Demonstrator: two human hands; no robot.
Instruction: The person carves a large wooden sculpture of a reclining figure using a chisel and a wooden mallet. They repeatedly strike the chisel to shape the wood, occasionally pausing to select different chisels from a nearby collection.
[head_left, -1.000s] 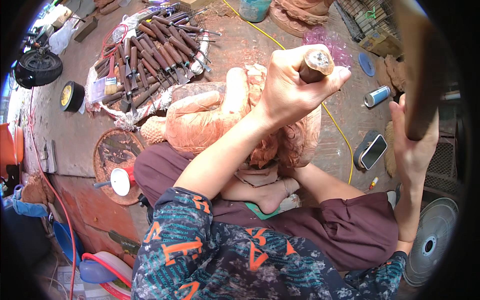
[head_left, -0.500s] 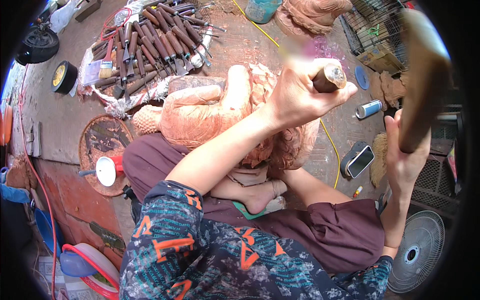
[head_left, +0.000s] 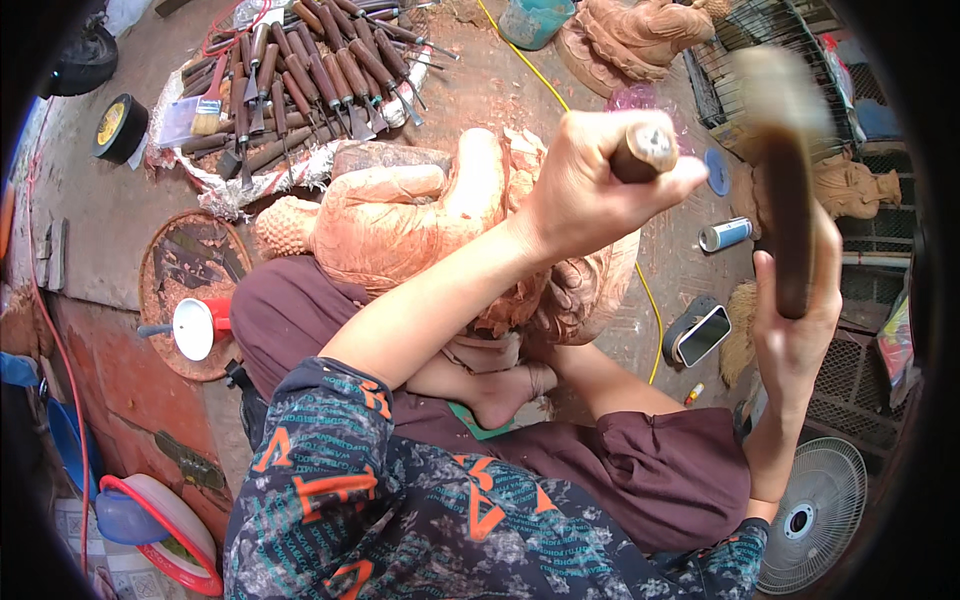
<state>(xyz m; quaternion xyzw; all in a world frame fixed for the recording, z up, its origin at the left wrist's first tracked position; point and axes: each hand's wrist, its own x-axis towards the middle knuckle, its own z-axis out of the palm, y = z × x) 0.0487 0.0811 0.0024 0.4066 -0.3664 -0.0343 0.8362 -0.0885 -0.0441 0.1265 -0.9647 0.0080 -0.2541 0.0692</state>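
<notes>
A reddish wooden carving of a seated figure lies on its side across my lap, its knobbly head to the left. My left hand is closed around the dark handle of a chisel, held over the carving's right part. The handle's pale, worn butt points up; its blade is hidden below my fist. To the right, my right hand grips a wooden mallet by its lower end. The mallet stands raised, its upper end blurred by motion and apart from the chisel.
Many wood-handled chisels lie on a cloth at the far left, with a paintbrush. A round tray of chips holds a red-and-white cup. At right are a spray can, a phone and a fan.
The mallet has swung left, nearer the chisel, in my right hand. My left hand keeps its grip on the chisel. The whole view has shifted slightly.
</notes>
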